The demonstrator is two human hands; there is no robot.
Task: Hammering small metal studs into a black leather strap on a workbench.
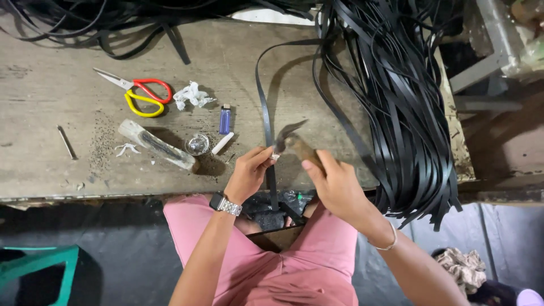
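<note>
My left hand (249, 173), a watch on its wrist, pinches a long black strap (265, 116) against the worn wooden bench (51, 164) near its front edge. The strap loops up and back toward a big bundle of black straps (405, 107) draped over the bench's right end. My right hand (334, 184) grips the brown wooden handle of a small hammer (292, 139). Its dark metal head hangs just above the strap, next to my left fingers.
On the bench to the left lie red-and-yellow scissors (141, 93), crumpled white paper (191, 95), a blue lighter (225, 119), a white stick (222, 143), a small glass dish (197, 144), a wooden block (156, 144) and a nail (67, 141). A green stool (39, 266) stands lower left.
</note>
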